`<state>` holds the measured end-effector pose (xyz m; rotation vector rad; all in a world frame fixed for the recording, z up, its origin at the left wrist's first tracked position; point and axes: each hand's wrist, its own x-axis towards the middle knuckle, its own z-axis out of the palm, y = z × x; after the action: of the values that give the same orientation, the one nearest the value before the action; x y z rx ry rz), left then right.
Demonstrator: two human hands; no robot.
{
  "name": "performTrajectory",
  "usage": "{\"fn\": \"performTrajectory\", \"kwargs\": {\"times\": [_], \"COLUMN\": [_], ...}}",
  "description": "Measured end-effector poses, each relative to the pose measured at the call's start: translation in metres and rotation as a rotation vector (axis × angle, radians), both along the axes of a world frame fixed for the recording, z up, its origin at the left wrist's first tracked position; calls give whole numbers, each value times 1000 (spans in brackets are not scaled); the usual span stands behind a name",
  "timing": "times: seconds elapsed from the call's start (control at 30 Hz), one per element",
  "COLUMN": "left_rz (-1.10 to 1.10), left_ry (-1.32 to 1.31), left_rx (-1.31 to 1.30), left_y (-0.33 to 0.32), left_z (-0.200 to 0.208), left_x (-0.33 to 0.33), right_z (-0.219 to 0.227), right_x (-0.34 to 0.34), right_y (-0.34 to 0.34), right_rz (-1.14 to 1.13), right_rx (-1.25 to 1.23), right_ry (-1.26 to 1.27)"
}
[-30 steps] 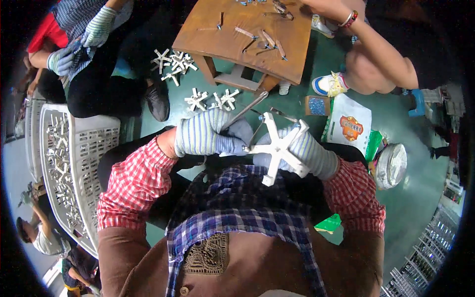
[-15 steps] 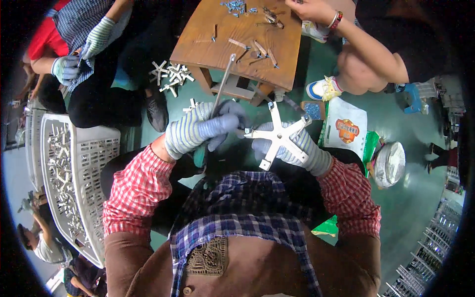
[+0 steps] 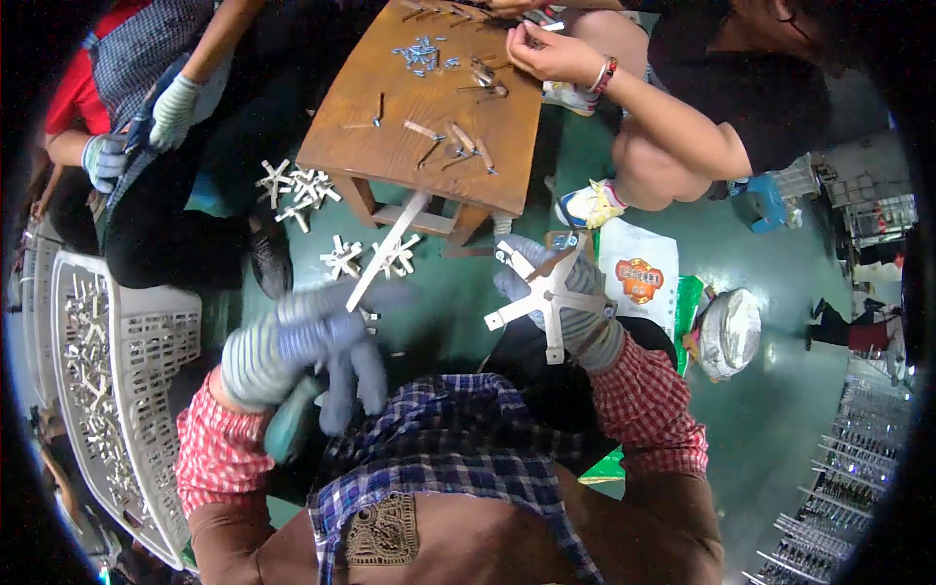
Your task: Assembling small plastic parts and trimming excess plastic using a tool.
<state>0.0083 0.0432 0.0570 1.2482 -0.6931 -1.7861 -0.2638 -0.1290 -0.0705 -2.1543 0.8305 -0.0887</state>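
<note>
My right hand (image 3: 597, 336), in a striped grey work glove, is closed on a white star-shaped bracket (image 3: 546, 292) with several flat arms. My left hand (image 3: 317, 346), gloved alike and blurred by motion, is apart from the bracket on the left. It holds a long tool with a green handle (image 3: 290, 424) and a pale straight shaft (image 3: 388, 249) that points up toward the stool. Some of its fingers hang loosely downward, and its exact grip is partly hidden.
A wooden stool (image 3: 341, 136) bears blue screws (image 3: 421, 56) and brown-handled pieces. More star brackets (image 3: 302, 190) lie on the green floor. A white basket (image 3: 161, 390) of them stands left. Co-workers sit at far left and far right; a printed sack (image 3: 639, 273) lies right.
My left hand and the green-handled tool have drawn away from the bracket, toward the lower left. The bracket has turned in my right hand. The whole view has shifted.
</note>
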Motion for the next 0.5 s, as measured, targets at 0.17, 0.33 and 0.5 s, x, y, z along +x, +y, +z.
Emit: {"fn": "performTrajectory", "kwargs": {"times": [0.17,0.33,0.5], "left_rz": [-251,-344,-335], "left_ry": [181,280,291], "left_rx": [130,102,158], "left_y": [-2,-9,-10], "left_z": [-3,-13,-16], "left_x": [-8,-14,-16], "right_z": [-22,-38,-38], "right_x": [-21,-34,-38], "right_y": [-9,-21,-22], "right_rz": [-225,-254,18], "right_rx": [130,254,-519], "right_ry": [-348,-563,-187]}}
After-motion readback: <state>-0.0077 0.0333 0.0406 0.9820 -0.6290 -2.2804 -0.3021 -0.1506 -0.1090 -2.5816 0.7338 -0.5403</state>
